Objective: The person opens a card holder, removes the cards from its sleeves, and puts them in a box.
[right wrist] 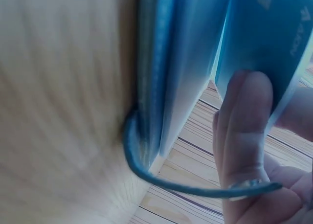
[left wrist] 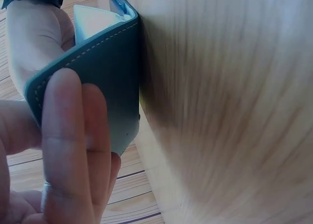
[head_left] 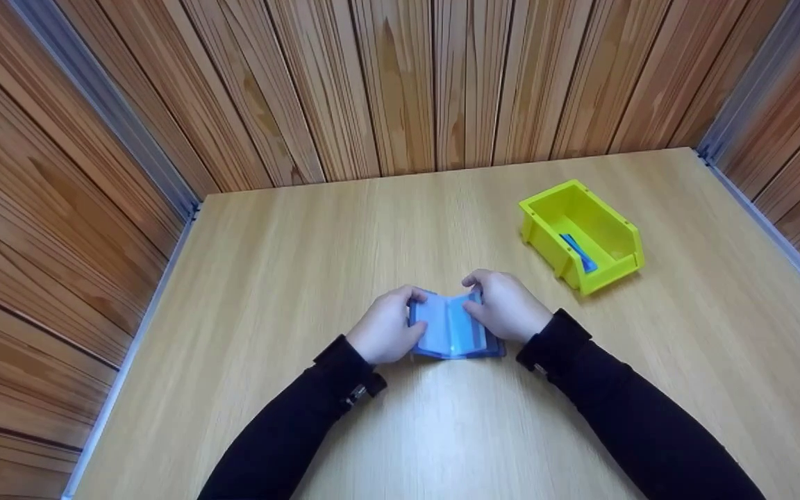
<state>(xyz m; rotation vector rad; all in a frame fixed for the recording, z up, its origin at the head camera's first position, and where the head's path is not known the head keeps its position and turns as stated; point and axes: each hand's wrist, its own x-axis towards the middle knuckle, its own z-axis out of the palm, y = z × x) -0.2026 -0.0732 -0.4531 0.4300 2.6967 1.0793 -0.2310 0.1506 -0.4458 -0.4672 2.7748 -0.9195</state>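
A blue card holder (head_left: 433, 326) lies spread on the table, its clear plastic sleeves fanned apart. My left hand (head_left: 389, 326) grips the left side, and in the left wrist view its fingers (left wrist: 68, 136) lie along the stitched outer cover (left wrist: 117, 92). At the right side my right hand (head_left: 507, 305) pinches a sleeve leaf. A blue card (right wrist: 274, 43) with pale lettering shows in that leaf in the right wrist view, fingertips against it. The holder's strap (right wrist: 176, 185) with a metal snap curves out below the hand's fingers.
A yellow plastic bin (head_left: 546, 239) stands to the right, beyond my right hand. Inside it lies a small blue strip-like item (head_left: 578, 252). Wood-panelled walls (head_left: 400, 83) bound the table (head_left: 289, 264) at the back and sides.
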